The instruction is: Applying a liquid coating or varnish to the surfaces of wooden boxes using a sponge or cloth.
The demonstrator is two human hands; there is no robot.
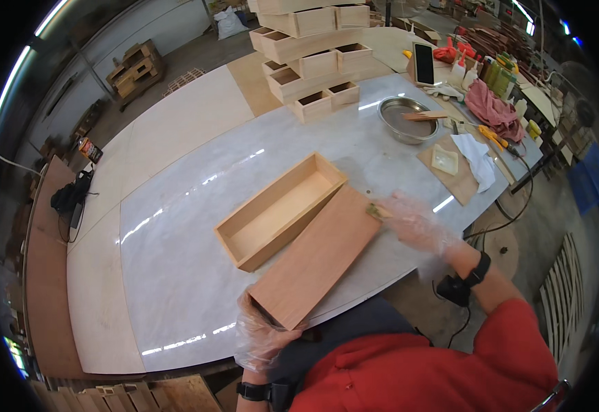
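Note:
A reddish-brown wooden panel (320, 257) slants across the near edge of the table, its flat face up. I cannot tell whether it is a loose board or one side of a box. My left hand (262, 335), in a clear plastic glove, is closed round its near end. At the far right corner, my right hand (416, 223), gloved the same way, pinches something small and yellowish-green against the panel. The fingers partly hide it and its kind is unclear. Just left of the panel lies a long open wooden box (282, 209) of pale wood, its inside facing up.
Stacked pale wooden boxes (316, 65) rise at the far edge. Toward the right stand a round metal bowl (409, 137) with wooden strips across it, a phone (424, 64), a white cloth (474, 161), a pink cloth (495, 110) and several bottles. A black cable hangs past the right edge.

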